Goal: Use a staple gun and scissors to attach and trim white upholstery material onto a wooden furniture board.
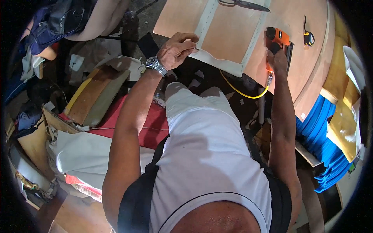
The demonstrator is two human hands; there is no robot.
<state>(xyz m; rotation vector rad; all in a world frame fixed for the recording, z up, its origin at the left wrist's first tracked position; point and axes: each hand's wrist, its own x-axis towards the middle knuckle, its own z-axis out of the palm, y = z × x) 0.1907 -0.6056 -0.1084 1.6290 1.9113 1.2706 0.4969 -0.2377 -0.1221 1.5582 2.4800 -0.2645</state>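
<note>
My right hand [278, 60] is wrapped around an orange and black air staple gun [280, 35], which rests over the right part of the wooden panel [258, 64]. A yellow air hose [244, 95] runs from the bottom of its handle and curves below the panel's near edge. My left hand [178, 50], with a metal-banded watch [155, 65] on the wrist, is closed with bent fingers at the panel's near left edge. Beside its fingertips is the corner of a white fabric strip frame [219, 64] marked with dashed lines. What the fingertips pinch is too small to name.
Large scissors [244, 4] lie at the panel's far edge. A yellow and black tape measure [309, 39] sits to the right. Stacked blue sheets [324, 143] stand at the right. At left are a curved wooden piece [97, 95] and red cloth [149, 134]. Another person's leg [103, 19] shows at upper left.
</note>
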